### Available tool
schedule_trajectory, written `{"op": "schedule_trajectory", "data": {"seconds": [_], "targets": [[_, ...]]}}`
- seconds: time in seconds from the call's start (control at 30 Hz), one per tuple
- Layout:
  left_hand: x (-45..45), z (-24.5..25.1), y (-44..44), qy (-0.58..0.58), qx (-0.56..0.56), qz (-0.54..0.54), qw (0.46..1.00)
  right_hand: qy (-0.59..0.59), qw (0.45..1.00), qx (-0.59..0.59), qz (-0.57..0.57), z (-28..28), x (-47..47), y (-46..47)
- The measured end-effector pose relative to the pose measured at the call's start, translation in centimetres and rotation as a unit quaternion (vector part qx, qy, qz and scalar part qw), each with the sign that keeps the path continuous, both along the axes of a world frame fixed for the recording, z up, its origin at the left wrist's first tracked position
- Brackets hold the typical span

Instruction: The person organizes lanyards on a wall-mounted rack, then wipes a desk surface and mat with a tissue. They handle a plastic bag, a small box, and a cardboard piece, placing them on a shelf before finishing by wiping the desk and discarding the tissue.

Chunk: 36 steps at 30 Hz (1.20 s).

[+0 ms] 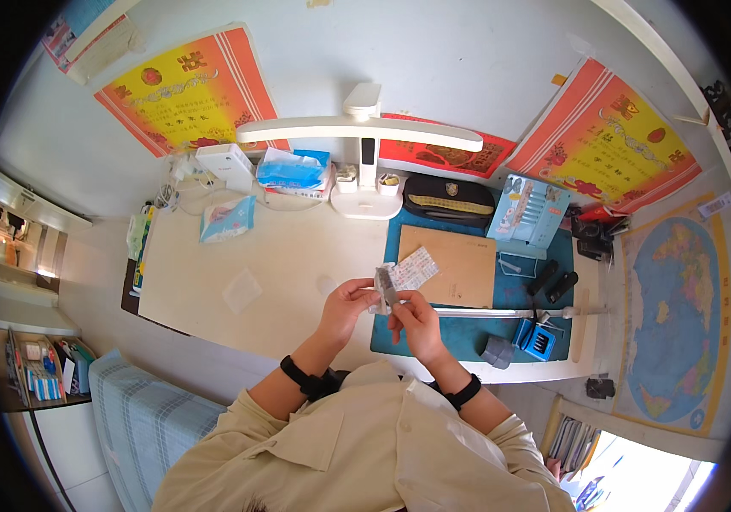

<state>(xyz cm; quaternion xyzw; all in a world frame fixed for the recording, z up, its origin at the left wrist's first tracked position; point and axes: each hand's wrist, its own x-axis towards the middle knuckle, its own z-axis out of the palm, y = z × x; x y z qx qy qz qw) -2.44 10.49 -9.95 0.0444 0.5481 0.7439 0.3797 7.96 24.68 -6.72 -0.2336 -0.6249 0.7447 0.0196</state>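
Note:
Both my hands meet above the desk's front part, near the left edge of a teal mat [461, 342]. My left hand [347, 308] pinches the left side of a small clear plastic packet [379, 280]. A narrow dark grey strip [388, 288] lies at the packet, and the fingers of my right hand [418, 321] are closed on its lower end. What the strip is I cannot tell. Just behind the packet, a white printed sheet [418, 267] rests partly on a brown cardboard folder [464, 281].
A white desk lamp [365, 203] stands at the back, beside a black pencil case [448, 201]. A metal rod [487, 313] crosses the mat. At right are a blue box [534, 340] and black cylindrical objects [562, 287]. A wipes packet [227, 219] lies at left.

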Motion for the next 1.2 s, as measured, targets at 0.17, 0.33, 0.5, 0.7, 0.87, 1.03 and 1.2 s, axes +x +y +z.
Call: {"op": "schedule_trajectory", "data": {"seconds": [0.17,0.33,0.5,0.7,0.87,1.03,1.2], "targets": [[0.0,-0.6,0.6,-0.107,0.087,0.044,0.990,-0.010,0.998,0.059,0.013,-0.1,-0.2,0.0],[0.0,-0.9,0.7,-0.082,-0.020,0.042,0.996,0.007,0.998,0.018,0.060,-0.7,-0.3,-0.7],[-0.2,-0.9,0.4,-0.043,-0.044,0.045,0.997,-0.023,0.994,0.048,0.099,-0.3,-0.5,-0.5],[-2.2,-1.5,-1.0,-0.059,0.004,0.152,0.987,-0.023,0.969,0.183,0.164,0.4,0.4,1.1],[-8.2,-1.1,-4.2,0.045,-0.088,0.230,0.968,-0.062,0.985,0.137,0.087,-0.8,5.1,8.1],[-5.9,-2.4,-2.8,0.120,-0.194,0.060,0.972,0.015,0.891,0.408,-0.197,-3.1,7.8,23.5],[-2.2,-3.4,-0.4,0.079,-0.247,0.051,0.965,-0.075,0.897,0.279,-0.334,-6.4,8.1,34.7]]}}
